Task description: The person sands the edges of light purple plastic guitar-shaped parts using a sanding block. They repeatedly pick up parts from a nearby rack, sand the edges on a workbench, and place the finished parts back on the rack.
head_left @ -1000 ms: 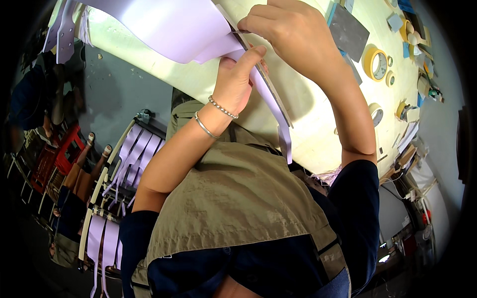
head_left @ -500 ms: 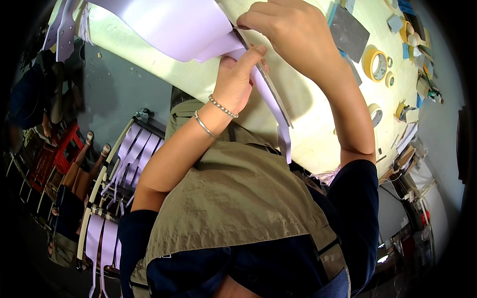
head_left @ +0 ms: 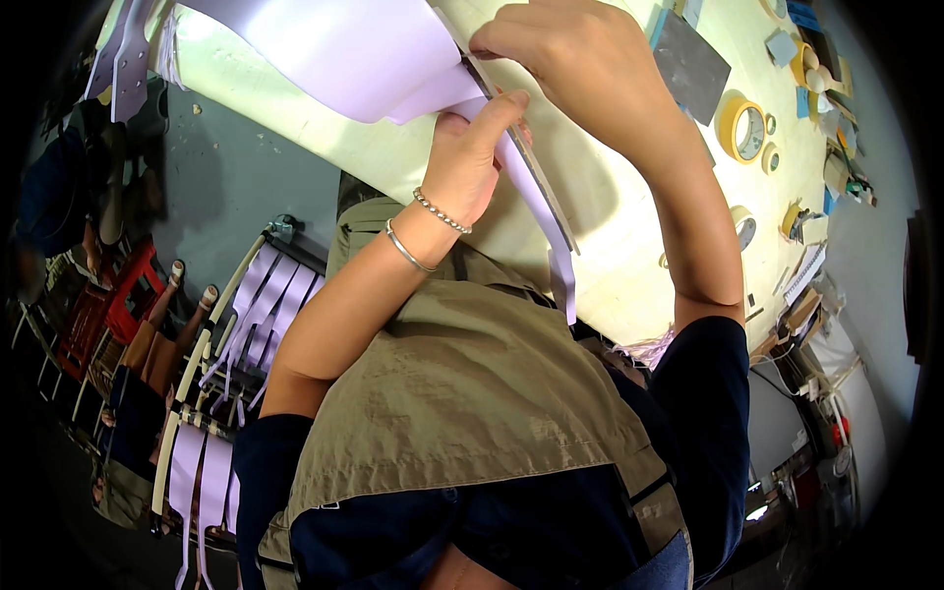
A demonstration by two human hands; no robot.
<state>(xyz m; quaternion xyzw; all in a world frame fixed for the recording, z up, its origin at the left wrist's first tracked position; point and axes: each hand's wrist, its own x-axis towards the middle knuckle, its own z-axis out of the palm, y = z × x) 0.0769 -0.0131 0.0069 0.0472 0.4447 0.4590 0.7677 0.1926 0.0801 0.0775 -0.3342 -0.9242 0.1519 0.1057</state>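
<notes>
A large lilac sheet piece (head_left: 344, 54), smooth like leather, lies across the table's near edge, with a narrow tail running down toward my apron. Along its right edge sits a thin, stiff grey-brown strip (head_left: 551, 202). My left hand (head_left: 472, 162) is closed round the lilac piece and the strip, its thumb on the upper side. Above it, my right hand (head_left: 585, 74) pinches at the strip's upper part, fingertips together against the edge. Whatever those fingertips may hold is hidden.
The pale table (head_left: 629, 265) carries a dark grey slab (head_left: 691, 64), a yellow tape roll (head_left: 730, 128) and smaller rolls on the right. Lilac straps hang on a rack (head_left: 261, 315) at the left. Beyond it are a red chair (head_left: 138, 280) and other people.
My right hand and forearm have shifted very slightly to the right. The left hand, the lilac piece and the strip stay in place.
</notes>
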